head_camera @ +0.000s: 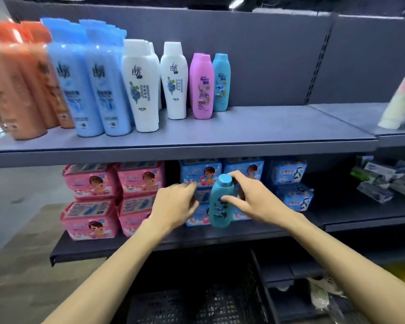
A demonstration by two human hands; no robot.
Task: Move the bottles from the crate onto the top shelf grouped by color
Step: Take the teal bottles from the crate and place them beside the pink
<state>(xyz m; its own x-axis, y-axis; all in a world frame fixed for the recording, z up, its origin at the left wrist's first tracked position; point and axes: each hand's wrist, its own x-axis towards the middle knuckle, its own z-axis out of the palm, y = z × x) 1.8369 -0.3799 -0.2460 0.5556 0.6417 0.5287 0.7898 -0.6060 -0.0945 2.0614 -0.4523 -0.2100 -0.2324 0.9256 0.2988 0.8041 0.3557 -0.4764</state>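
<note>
My right hand [253, 197] grips a small teal bottle [221, 202] upright in front of the lower shelf, thumb across its front and fingers over the cap. Just left of it, my left hand [175, 206] hovers with its fingers loosely curled and nothing in it. The top shelf [255, 127] carries bottles in colour groups: orange [17, 85] at far left, then light blue [89, 83], white [142, 87], a pink one [201, 87] and a teal one [221, 83]. The black crate [197, 302] sits below my arms, its contents hidden in the dark.
Pink [91, 197] and blue [241, 169] packs fill the lower shelf behind my hands. A pale tube [400, 99] leans on the neighbouring shelf at right, with wrapped goods [384, 181] below it. To the right of the teal bottle the top shelf surface is bare.
</note>
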